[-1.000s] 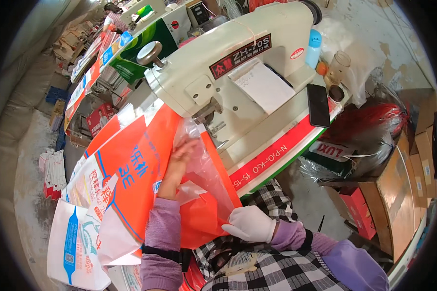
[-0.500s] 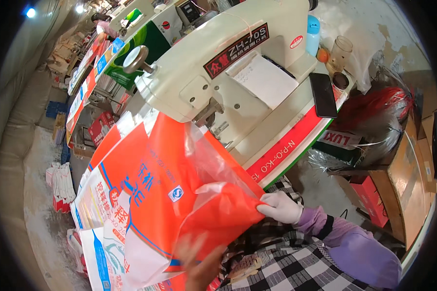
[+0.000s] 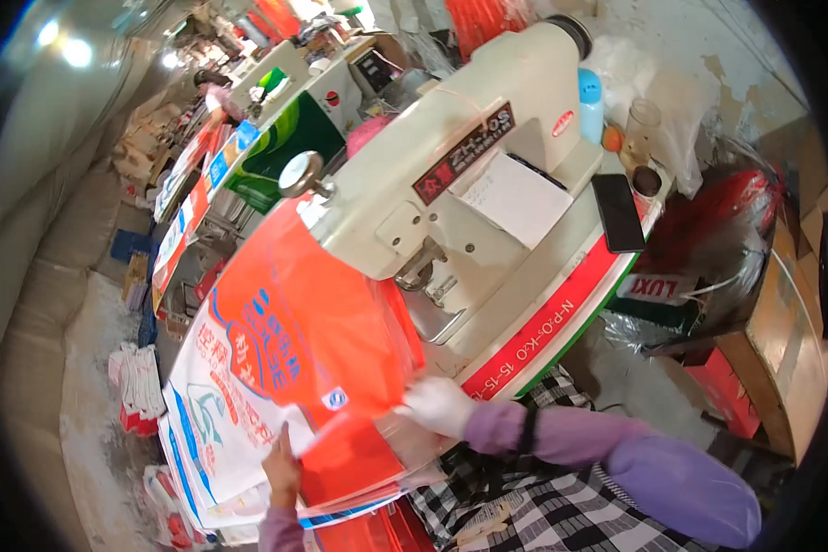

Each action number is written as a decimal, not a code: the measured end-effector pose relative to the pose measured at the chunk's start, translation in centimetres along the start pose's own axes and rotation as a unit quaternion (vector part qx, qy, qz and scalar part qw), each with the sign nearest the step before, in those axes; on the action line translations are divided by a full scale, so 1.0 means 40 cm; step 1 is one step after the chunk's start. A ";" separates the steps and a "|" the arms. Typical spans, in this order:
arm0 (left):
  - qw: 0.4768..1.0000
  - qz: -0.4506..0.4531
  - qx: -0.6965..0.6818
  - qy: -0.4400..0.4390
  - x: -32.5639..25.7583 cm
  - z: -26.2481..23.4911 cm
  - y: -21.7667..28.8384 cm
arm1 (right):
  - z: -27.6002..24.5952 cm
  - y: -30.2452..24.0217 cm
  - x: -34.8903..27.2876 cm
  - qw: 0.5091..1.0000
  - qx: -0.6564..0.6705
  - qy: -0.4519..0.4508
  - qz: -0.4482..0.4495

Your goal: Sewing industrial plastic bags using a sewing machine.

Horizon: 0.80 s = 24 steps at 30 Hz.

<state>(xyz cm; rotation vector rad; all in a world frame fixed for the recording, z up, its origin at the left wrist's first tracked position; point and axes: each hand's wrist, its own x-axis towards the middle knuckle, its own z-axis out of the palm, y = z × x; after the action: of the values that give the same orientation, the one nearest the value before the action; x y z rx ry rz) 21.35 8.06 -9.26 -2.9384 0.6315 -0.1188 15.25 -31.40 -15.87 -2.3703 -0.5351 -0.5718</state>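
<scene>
A flat orange and white plastic sack (image 3: pixel 340 313) with blue print lies across the stack, its upper end beside the sewing machine's needle area. My right hand (image 3: pixel 437 406), in a white glove, is closed on the sack's right edge, near the machine bed. My left hand (image 3: pixel 283 469), bare, is at the white lower part of the sack; its fingers look pinched on a fold, partly hidden. The cream sewing machine (image 3: pixel 377 212) stands ahead, its presser foot (image 3: pixel 423 267) apart from the sack. More sacks (image 3: pixel 189 460) show below the top one.
A notepad (image 3: pixel 515 201) lies on the machine's base. A black phone (image 3: pixel 618 213), a blue bottle (image 3: pixel 590 106) and a glass jar (image 3: pixel 641 129) are to the right. An open cardboard box (image 3: pixel 754 368) stands at the far right. Another person (image 3: pixel 219 97) works at the far left.
My right hand has moved left, and the raised, crumpled sack now lies flatter. My left hand has shifted left and up. The view has turned, placing the machine a little lower.
</scene>
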 end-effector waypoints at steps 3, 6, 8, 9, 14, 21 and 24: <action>0.995 -0.086 0.024 0.045 -0.032 -0.006 -0.136 | -0.015 -0.029 0.137 0.981 0.099 0.002 0.165; 0.964 -0.252 -0.039 0.074 -0.168 -0.021 -0.176 | -0.080 -0.175 0.124 0.971 0.191 -0.142 -0.025; 0.765 -0.577 -0.273 0.088 -0.364 -0.024 -0.263 | -0.135 -0.277 0.125 0.931 0.176 -0.305 -0.101; 0.506 -0.667 -0.507 0.205 -0.407 -0.031 -0.255 | -0.155 -0.275 0.151 0.932 0.149 -0.310 -0.116; 0.585 -0.487 -0.573 0.303 -0.501 -0.012 0.158 | -0.111 -0.156 0.529 0.998 0.022 0.051 -0.016; 0.337 -0.624 -0.623 0.330 -0.591 0.012 0.383 | 0.281 -0.003 0.333 0.954 0.252 -0.123 0.102; 0.383 -0.585 -0.568 0.433 -0.690 -0.159 0.309 | 0.225 -0.165 0.324 0.961 0.254 -0.108 0.026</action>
<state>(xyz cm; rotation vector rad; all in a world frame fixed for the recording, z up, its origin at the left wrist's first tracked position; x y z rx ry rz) -9.38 7.57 -6.16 -3.0588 -2.5952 -2.1157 24.96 -17.80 -12.29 -1.9535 -0.6276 -0.1243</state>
